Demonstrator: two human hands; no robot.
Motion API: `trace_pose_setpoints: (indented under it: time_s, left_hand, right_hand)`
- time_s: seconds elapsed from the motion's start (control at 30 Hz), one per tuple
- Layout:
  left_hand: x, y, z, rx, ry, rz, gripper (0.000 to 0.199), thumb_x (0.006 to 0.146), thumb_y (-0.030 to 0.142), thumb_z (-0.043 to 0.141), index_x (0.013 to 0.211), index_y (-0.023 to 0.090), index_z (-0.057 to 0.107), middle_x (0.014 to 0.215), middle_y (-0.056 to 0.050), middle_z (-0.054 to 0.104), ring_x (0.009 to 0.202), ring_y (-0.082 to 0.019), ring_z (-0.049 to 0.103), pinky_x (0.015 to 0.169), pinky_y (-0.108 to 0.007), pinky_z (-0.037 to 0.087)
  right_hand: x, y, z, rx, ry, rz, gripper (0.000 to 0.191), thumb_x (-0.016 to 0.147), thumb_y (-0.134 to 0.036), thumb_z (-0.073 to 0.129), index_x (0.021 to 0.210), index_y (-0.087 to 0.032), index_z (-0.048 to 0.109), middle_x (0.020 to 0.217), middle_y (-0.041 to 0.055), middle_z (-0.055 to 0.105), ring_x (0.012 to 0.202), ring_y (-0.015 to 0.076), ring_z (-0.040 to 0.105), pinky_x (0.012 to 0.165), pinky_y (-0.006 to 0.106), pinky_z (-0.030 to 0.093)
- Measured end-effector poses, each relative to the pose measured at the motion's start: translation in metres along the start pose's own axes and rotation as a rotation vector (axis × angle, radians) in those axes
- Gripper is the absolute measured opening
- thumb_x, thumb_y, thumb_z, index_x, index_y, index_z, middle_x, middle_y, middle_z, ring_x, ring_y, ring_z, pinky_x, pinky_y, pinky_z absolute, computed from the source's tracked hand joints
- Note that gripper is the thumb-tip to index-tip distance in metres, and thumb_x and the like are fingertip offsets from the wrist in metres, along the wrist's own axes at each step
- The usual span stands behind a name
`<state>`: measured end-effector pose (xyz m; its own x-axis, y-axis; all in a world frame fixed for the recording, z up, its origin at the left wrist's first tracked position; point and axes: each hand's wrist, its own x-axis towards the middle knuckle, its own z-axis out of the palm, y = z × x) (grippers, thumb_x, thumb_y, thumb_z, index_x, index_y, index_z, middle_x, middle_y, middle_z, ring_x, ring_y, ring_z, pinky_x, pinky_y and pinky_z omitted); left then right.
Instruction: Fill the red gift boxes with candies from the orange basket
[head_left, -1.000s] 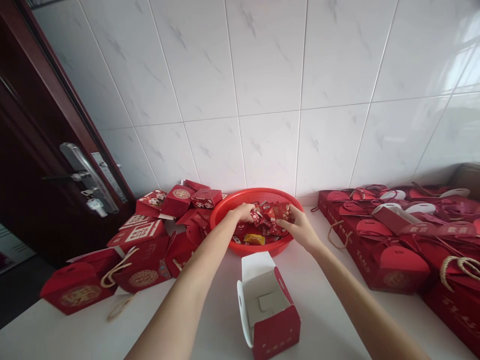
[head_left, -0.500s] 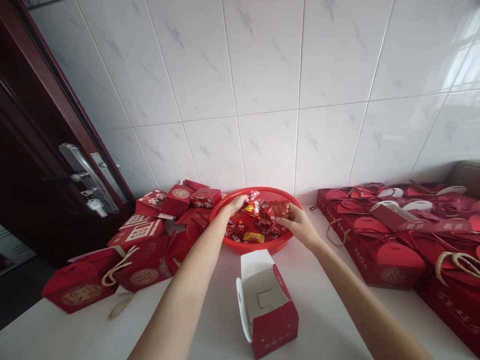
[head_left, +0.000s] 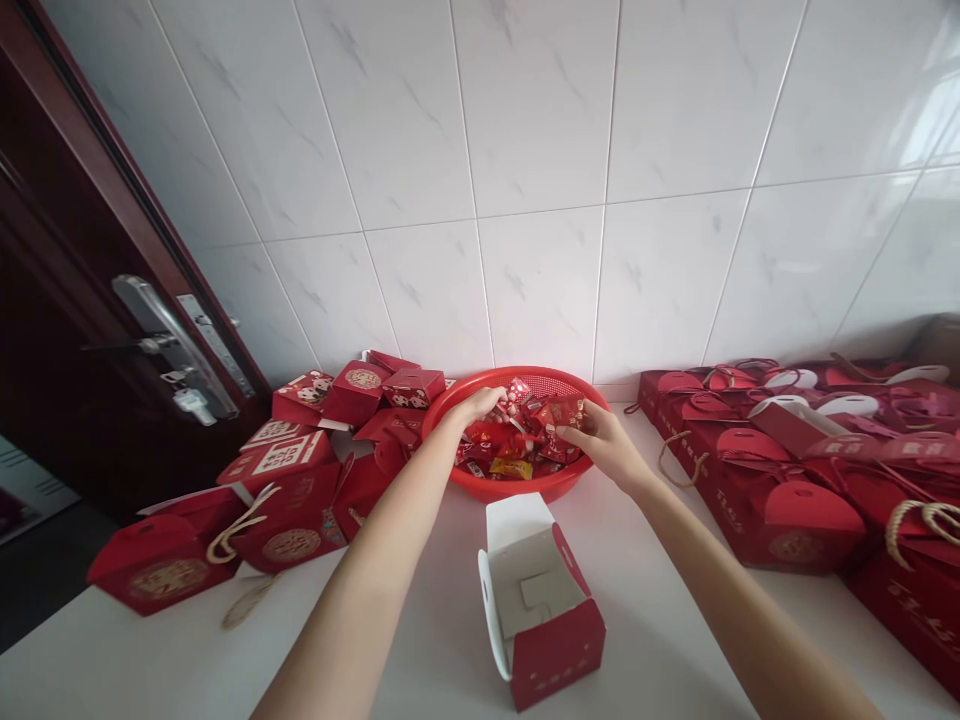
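Both my hands reach into a red plastic basket (head_left: 439,445) of wrapped candies against the wall. My left hand (head_left: 481,405) is closed on a red candy with white dots (head_left: 518,389) at the basket's left side. On the right, my right hand (head_left: 604,445) pinches a red candy packet (head_left: 566,412) with gold marks between thumb and fingers. A yellow-wrapped candy (head_left: 511,468) lies near the basket's front among several red ones. In front of the basket stands an open red box (head_left: 559,650) with white flaps, its inside bare.
Several red gift boxes (head_left: 292,500), some with rope handles, are heaped on the left of the white table (head_left: 420,640). Rows of closed red boxes (head_left: 787,510) fill the right. A tiled wall (head_left: 540,280) rises behind; a dark door (head_left: 97,250) stands at the left.
My left hand has moved a little right across the basket, and the dotted candy now shows at its fingertips. My right hand stays on the red packet. The view has shifted slightly.
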<state>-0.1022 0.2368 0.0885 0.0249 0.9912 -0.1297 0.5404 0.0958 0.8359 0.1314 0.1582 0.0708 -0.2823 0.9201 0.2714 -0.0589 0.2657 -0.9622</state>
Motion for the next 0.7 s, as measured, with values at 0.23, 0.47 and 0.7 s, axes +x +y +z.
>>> trace_pose_setpoints:
  time_s: [0.23, 0.47, 0.7]
  left_hand:
    - [-0.014, 0.014, 0.003, 0.027, -0.051, 0.202, 0.027, 0.085, 0.021, 0.045, 0.085, 0.013, 0.070, 0.079, -0.008, 0.075, 0.075, -0.019, 0.070, 0.077, -0.031, 0.054]
    - [-0.061, 0.040, 0.007, 0.459, -0.022, 0.635, 0.053, 0.083, 0.007, 0.041, 0.124, 0.027, 0.069, 0.132, 0.003, 0.068, 0.127, -0.017, 0.058, 0.110, -0.028, 0.042]
    - [-0.060, 0.040, 0.000, 0.586, 0.012, 0.482, 0.063, 0.088, 0.014, 0.047, 0.150, 0.025, 0.045, 0.136, -0.002, 0.065, 0.117, -0.019, 0.063, 0.101, -0.028, 0.048]
  right_hand:
    - [-0.002, -0.014, -0.005, 0.262, 0.063, 0.059, 0.036, 0.067, -0.049, 0.083, 0.086, -0.021, 0.070, 0.086, 0.0049, 0.074, 0.087, 0.0245, 0.070, 0.080, 0.038, 0.056]
    - [-0.005, -0.026, -0.002, 0.634, -0.044, 0.212, 0.020, 0.075, -0.036, 0.082, 0.091, -0.025, 0.074, 0.105, 0.0029, 0.072, 0.106, 0.0234, 0.066, 0.088, 0.043, 0.060]
    - [-0.005, -0.021, 0.007, 0.625, -0.061, 0.231, 0.025, 0.067, -0.032, 0.088, 0.086, -0.021, 0.076, 0.093, 0.0031, 0.075, 0.085, 0.0180, 0.068, 0.072, 0.030, 0.060]
